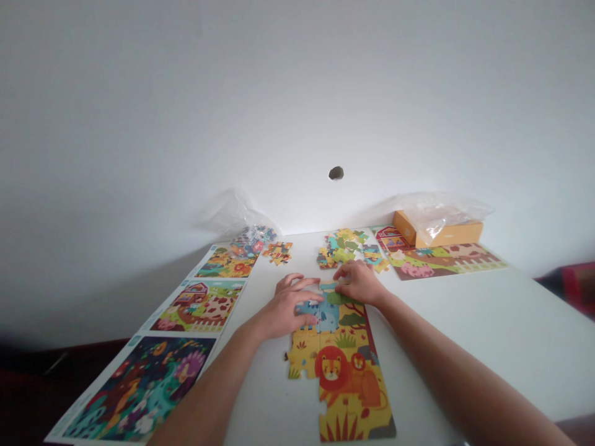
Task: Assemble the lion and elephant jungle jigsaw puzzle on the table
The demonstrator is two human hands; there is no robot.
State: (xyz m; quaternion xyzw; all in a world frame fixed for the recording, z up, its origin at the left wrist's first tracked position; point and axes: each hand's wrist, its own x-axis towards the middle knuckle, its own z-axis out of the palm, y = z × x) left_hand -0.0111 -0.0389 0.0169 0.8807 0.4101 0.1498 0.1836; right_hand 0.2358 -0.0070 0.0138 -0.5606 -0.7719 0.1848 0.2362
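A partly joined jigsaw [346, 371] with a lion lies on the white table [465, 334] in front of me. My left hand [288, 306] rests flat on its upper left part, fingers stretched over a blue piece. My right hand [360, 282] is at the jigsaw's top edge, fingers pinched on a small teal piece [328, 286] that touches the assembled part. A heap of loose pieces [346, 248] lies just beyond my right hand.
Three printed picture sheets [199, 306] lie in a row along the table's left edge. A plastic bag of pieces [248, 238] and a small pile [277, 252] sit at the back left. A farm picture sheet [441, 260] and an orange box [439, 232] under plastic are at the back right.
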